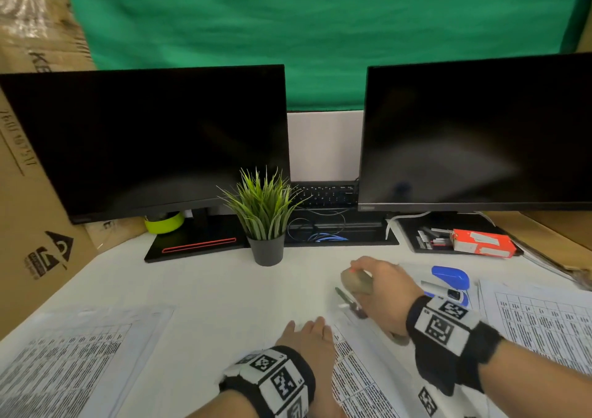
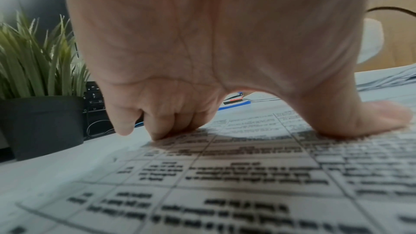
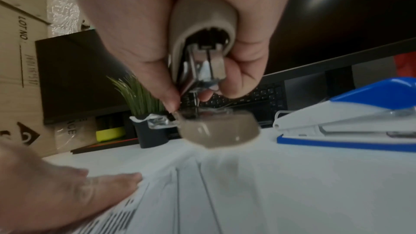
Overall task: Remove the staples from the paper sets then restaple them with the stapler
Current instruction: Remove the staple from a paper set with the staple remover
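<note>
My right hand point(image 1: 368, 273) grips a beige staple remover point(image 1: 357, 281) and holds it just above the top corner of the middle paper set point(image 1: 362, 376). In the right wrist view, my thumb and fingers point(image 3: 236, 86) squeeze the staple remover point(image 3: 202, 24), and its metal claws are closed together over the paper point(image 3: 270, 184). My left hand point(image 1: 307, 331) presses down on the same paper set point(image 2: 225, 175), fingertips and thumb point(image 2: 371, 118) on the sheet. A blue and white stapler point(image 1: 448, 281) lies just right of my right hand.
Further printed paper sets lie at the left point(image 1: 70, 353) and right point(image 1: 538, 318). A potted plant point(image 1: 266, 225) stands behind the work area between two dark monitors point(image 1: 153, 142), with a keyboard point(image 1: 323, 195) behind it. A red box point(image 1: 483, 243) sits at the back right.
</note>
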### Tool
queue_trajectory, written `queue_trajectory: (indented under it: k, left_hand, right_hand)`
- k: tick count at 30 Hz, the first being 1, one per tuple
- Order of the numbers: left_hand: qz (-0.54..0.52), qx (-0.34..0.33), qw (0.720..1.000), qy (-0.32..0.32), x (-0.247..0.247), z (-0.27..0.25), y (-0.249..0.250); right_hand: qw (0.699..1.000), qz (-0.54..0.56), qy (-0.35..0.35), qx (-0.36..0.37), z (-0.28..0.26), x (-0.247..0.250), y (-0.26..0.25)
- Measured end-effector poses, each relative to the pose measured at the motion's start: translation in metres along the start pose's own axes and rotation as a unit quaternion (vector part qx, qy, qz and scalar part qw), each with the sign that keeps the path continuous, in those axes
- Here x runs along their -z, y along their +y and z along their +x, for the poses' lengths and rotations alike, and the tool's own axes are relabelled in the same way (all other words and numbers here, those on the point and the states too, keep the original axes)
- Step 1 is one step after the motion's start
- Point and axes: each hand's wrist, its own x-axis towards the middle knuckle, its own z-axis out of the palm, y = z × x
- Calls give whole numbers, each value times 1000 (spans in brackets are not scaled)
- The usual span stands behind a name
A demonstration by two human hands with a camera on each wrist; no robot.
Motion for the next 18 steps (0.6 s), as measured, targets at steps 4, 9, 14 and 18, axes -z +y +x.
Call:
queue_trajectory:
  k: [4, 9, 14, 18]
  left_hand:
    - [2, -12, 1000, -8, -1, 2, -3]
    - [13, -23, 1000, -17, 3, -1, -3]
    - [21, -27, 999, -21, 3, -3, -3]
    - [23, -27, 999, -34, 8, -5, -4]
  right_hand:
    - [998, -37, -56, -4, -1, -2, -1]
    - [988, -119, -100, -23, -4, -30, -3]
    - [991, -96, -75, -63, -4, -40, -6]
    - [992, -90, -57, -69, -5, -38, -1]
